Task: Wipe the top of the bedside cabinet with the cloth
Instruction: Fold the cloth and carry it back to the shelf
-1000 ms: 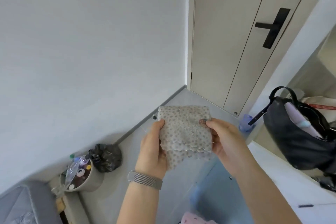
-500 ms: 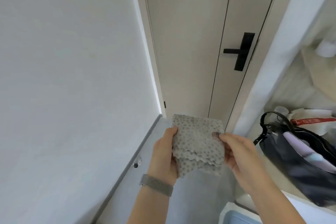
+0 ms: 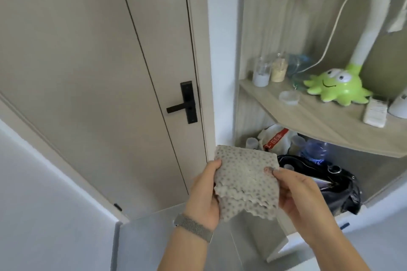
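A folded grey dotted cloth (image 3: 246, 180) with scalloped edges is held up in front of me by both hands. My left hand (image 3: 203, 196), with a metal mesh watch band on the wrist, grips its left edge. My right hand (image 3: 301, 196) pinches its right edge with thumb on top. Behind the cloth to the right is a white cabinet top (image 3: 378, 207) inside a niche, with a black handbag (image 3: 330, 185) lying on it.
A beige door with a black handle (image 3: 186, 103) stands at left. A wooden shelf (image 3: 319, 116) above the cabinet carries jars, a green octopus toy (image 3: 337, 87), a small dish and a remote. Bottles and a bag sit behind the handbag. Grey floor lies below.
My view has swung up and to the right, from the floor and wall to the door and the shelf niche. Both hands still hold the cloth the same way.
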